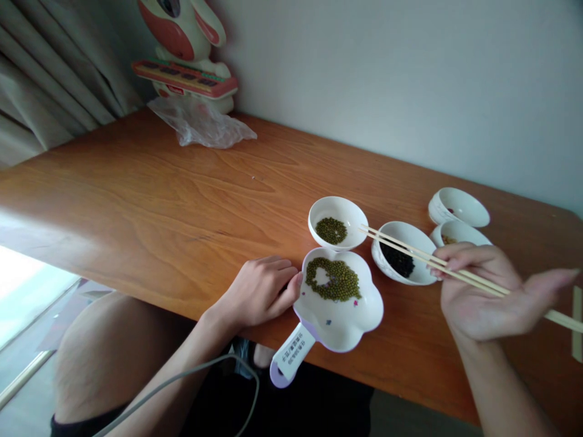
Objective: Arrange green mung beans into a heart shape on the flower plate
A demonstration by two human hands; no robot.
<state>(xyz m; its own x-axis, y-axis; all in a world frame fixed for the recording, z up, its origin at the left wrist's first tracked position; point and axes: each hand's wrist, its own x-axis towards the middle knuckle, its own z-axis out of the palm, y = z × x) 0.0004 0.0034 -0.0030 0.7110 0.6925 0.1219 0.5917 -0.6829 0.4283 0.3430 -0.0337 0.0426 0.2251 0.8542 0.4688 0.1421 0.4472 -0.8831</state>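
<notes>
Right hand [483, 297] pinches chopsticks [437, 262], tips over the black-bean bowl [401, 252] just ahead of it; left hand [259, 291], fingers loosely curled, touches the flower dish [339, 303] of green beans [334, 280] beside it.

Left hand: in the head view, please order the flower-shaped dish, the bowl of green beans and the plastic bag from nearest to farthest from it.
From the left hand:
1. Flower-shaped dish, touching its fingertips, just to the right.
2. Bowl of green beans, behind the dish.
3. Plastic bag, at the far edge, by the wall.
</notes>
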